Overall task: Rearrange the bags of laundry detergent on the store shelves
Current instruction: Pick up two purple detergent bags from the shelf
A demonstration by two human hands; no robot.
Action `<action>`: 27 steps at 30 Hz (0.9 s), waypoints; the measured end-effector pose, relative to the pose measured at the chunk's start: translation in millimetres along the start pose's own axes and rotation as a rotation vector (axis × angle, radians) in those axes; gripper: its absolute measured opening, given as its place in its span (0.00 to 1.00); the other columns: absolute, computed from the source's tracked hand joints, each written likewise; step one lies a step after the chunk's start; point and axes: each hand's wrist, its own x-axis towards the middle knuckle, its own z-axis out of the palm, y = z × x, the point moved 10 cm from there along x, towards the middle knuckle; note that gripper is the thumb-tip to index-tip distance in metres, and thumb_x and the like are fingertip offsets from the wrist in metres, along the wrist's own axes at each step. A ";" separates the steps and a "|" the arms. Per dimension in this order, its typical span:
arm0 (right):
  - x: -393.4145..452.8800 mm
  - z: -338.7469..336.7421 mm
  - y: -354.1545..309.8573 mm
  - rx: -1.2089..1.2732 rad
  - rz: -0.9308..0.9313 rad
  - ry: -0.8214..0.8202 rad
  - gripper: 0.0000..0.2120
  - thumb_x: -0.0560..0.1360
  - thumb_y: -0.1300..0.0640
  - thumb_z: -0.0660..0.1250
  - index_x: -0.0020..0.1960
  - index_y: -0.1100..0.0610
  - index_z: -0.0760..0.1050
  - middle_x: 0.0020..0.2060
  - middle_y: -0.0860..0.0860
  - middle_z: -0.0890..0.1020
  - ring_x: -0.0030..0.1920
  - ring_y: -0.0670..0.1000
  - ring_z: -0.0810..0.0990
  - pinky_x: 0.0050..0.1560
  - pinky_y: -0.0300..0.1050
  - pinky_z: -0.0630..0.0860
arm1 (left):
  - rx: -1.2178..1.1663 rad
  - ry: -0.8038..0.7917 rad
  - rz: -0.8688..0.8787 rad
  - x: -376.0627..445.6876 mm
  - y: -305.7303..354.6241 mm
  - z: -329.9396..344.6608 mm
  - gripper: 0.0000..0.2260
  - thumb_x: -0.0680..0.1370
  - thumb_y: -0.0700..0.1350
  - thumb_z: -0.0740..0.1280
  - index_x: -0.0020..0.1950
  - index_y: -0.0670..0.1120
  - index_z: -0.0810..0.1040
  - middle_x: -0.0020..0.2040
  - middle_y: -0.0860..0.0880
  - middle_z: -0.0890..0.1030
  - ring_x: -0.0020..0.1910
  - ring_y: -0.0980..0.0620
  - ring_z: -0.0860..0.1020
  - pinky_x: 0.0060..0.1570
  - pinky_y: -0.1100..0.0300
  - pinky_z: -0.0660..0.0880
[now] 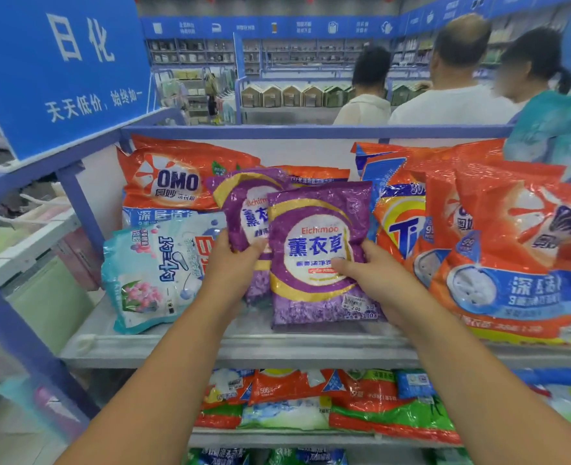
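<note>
Glossy crinkled plastic purple detergent bags (314, 253); smooth grey metal shelf (237, 350), blue-painted frame (277, 131).

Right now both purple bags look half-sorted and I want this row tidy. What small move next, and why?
Probably slide the front purple bag rightward off the rear purple bag. It overlaps that bag's right half, hiding its label. The right hand already grips the front bag's edge while the left hand steadies the rear one on the shelf.
</note>
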 end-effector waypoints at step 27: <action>-275.5 -188.7 21.2 0.004 -0.010 0.727 0.20 0.78 0.39 0.66 0.49 0.55 0.83 0.44 0.50 0.89 0.47 0.56 0.88 0.50 0.57 0.84 | -0.088 -0.597 0.155 -189.5 38.2 97.5 0.08 0.79 0.43 0.71 0.54 0.56 0.81 0.45 0.61 0.87 0.44 0.60 0.86 0.48 0.59 0.82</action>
